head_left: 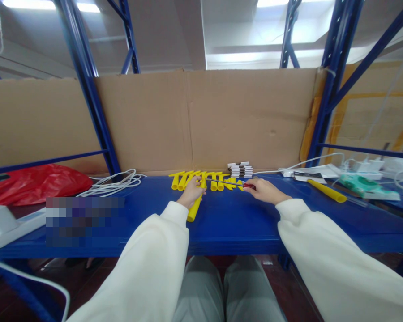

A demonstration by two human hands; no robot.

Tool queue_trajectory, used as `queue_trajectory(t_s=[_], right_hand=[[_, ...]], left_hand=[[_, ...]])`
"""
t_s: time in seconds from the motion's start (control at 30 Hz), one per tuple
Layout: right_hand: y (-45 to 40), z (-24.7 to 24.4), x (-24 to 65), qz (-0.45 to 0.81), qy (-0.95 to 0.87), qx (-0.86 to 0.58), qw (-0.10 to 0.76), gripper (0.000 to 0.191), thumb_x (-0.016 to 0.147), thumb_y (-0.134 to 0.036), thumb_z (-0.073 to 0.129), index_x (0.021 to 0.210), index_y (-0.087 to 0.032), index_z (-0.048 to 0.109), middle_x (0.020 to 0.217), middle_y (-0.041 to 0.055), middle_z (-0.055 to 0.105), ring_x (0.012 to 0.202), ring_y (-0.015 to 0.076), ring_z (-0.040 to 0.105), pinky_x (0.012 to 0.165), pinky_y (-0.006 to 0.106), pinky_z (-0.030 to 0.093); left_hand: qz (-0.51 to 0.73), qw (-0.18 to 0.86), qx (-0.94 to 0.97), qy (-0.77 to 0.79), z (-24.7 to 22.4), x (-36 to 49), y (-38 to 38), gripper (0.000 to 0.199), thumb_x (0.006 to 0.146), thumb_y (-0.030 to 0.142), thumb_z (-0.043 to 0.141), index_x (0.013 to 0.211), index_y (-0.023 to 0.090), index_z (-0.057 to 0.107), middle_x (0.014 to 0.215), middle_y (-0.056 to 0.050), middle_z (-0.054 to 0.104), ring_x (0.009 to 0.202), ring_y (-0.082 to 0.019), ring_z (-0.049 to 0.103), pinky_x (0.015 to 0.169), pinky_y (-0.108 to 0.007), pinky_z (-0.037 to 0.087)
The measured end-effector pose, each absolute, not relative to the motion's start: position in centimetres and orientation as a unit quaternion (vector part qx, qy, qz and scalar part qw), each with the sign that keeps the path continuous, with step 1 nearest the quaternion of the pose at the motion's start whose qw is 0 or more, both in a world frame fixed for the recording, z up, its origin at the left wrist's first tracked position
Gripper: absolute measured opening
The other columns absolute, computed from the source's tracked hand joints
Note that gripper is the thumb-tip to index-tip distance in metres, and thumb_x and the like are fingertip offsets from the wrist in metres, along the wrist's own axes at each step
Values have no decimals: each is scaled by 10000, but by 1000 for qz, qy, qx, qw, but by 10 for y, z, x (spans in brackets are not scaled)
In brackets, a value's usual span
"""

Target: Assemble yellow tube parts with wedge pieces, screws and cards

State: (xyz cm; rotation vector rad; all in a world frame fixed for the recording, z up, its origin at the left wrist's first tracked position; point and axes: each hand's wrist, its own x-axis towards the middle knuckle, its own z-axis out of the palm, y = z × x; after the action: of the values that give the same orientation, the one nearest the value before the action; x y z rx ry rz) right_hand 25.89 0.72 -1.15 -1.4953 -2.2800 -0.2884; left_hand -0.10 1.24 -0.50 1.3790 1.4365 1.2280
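My left hand (192, 192) is wrapped round a yellow plastic tube-shaped piece (195, 210), which tilts with its wide round end toward me. A screwdriver (250, 185) with a dark red handle lies in the closed fingers of my right hand (267, 191). Its long thin shaft points left, and the tip is at the upper part of the yellow piece; whether it touches a screw is too small to tell. Behind my hands stands a row of similar yellow pieces (176, 181). Small yellow parts (230, 183) lie just left of the screwdriver handle.
A stack of small white-and-dark boxes (241, 170) stands by the cardboard wall (221, 120). Another yellow tube (327, 191) and a green packet (366, 185) lie at right. Coiled white cable (114, 183) and a red bag (40, 183) are at left on the blue table (235, 223).
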Motion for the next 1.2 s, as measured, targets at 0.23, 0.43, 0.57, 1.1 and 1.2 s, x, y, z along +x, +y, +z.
queue_trajectory(t_s=[0.23, 0.43, 0.57, 1.1, 1.2], right_hand=[[13, -15, 263, -98, -806, -542, 218, 123, 890, -313, 581, 944, -206, 607, 807, 69, 713, 680, 201, 623, 620, 272, 394], [14, -15, 263, -53, -833, -509, 211, 232, 936, -332, 486, 838, -203, 653, 822, 90, 729, 720, 211, 646, 653, 286, 418], [19, -20, 264, -43, -828, -501, 249, 150, 877, -347, 583, 876, -205, 632, 835, 79, 733, 718, 206, 645, 656, 282, 429], [26, -26, 267, 18, -826, -482, 291, 129, 819, -334, 619, 836, -220, 561, 825, 71, 721, 719, 204, 643, 659, 296, 450], [28, -28, 268, 14, -816, -490, 305, 178, 773, -327, 662, 819, -225, 523, 794, 59, 708, 684, 194, 624, 640, 293, 445]], left_hand=[[493, 395, 539, 557, -4, 0, 11, 525, 757, -64, 597, 1237, 144, 557, 1365, -180, 555, 462, -17, 543, 364, -149, 388], [494, 394, 535, 560, -6, -1, 13, 545, 746, -50, 631, 1238, 174, 560, 1339, -154, 568, 462, -16, 548, 379, -149, 386], [484, 390, 546, 562, -5, 0, 12, 542, 767, -62, 562, 1257, 167, 533, 1351, -161, 559, 468, -19, 545, 386, -152, 384], [483, 383, 555, 559, -5, 0, 11, 523, 775, -68, 522, 1254, 142, 532, 1365, -185, 548, 469, -22, 538, 380, -159, 385], [482, 380, 554, 562, -6, 0, 12, 525, 774, -67, 524, 1252, 148, 537, 1361, -178, 551, 470, -21, 540, 381, -157, 389]])
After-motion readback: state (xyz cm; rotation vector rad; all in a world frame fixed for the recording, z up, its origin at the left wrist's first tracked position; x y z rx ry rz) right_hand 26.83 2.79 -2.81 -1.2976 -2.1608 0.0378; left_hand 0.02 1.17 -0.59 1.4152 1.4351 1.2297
